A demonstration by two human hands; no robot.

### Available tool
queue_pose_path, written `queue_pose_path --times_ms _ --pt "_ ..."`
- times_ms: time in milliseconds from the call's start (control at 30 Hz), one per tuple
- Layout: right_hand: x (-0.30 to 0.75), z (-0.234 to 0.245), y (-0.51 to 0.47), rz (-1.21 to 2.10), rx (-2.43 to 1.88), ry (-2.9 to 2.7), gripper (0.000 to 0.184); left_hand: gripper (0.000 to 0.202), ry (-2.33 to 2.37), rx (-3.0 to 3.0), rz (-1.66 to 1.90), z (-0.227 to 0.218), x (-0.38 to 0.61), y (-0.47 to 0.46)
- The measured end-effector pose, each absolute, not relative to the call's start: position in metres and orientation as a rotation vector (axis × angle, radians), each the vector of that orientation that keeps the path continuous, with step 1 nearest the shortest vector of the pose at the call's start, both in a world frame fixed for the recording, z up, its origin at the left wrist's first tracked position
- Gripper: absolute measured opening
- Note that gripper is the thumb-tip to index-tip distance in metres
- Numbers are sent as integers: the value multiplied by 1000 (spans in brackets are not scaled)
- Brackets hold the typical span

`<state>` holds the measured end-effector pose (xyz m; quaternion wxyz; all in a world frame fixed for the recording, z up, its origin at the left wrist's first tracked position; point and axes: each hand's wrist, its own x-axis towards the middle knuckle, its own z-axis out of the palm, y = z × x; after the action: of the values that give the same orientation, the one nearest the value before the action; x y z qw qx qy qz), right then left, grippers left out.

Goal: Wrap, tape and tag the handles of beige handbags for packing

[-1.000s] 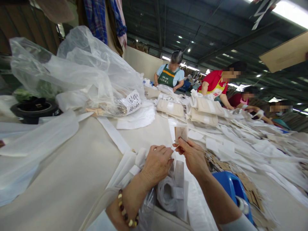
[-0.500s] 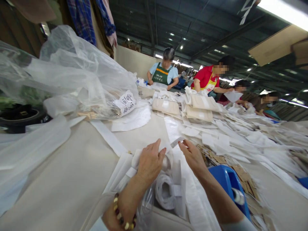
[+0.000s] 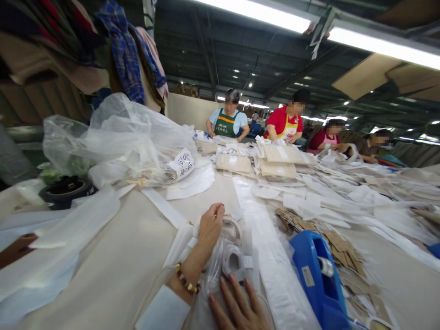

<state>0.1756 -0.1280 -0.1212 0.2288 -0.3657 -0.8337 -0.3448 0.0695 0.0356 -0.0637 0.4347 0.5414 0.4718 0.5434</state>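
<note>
My left hand (image 3: 210, 225), with a bead bracelet on its wrist, rests at the top of a clear plastic bag (image 3: 220, 266) of rolled white straps and pinches something small I cannot make out. My right hand (image 3: 239, 307) lies flat on the lower part of the same bag, fingers spread, holding nothing. The rolled straps (image 3: 234, 261) show through the plastic between the two hands.
A blue tape dispenser (image 3: 316, 279) stands right of my hands. Brown card tags (image 3: 330, 238) and white pieces (image 3: 323, 197) litter the cream table (image 3: 113, 270). A big clear bag (image 3: 127, 137) with a handwritten label sits at the left. Several people work at the far end.
My right hand has let go of the small card piece it held and dropped down flat onto the bag. My left hand stayed by the bag's top. The view tilted upward.
</note>
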Motion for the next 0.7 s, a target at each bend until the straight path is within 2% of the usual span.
queue_pose_path --times_ms 100,167,233,367,467,600,700 --pt "181 -111 -132 -952 -982 -2300 37 46 1150 1291 1303 -48 58 38" --pt "179 -116 -135 -921 -1011 -2289 50 50 1146 1305 1256 -35 37 31" --pt "176 -123 -136 -869 -1055 -2284 56 51 1163 1366 1196 -26 7 15" --pt "178 -127 -134 -821 -1034 -2291 54 67 1318 1455 1047 -39 -55 -41" --pt "187 -128 -139 -734 -997 -2264 38 62 1331 1373 818 -67 -83 -76" --pt "192 -145 -155 -319 -1373 -1828 39 63 1245 1202 785 -89 -89 -87" --pt "189 -154 -167 271 -1738 -1253 62 56 1265 1113 770 -89 -88 -78"
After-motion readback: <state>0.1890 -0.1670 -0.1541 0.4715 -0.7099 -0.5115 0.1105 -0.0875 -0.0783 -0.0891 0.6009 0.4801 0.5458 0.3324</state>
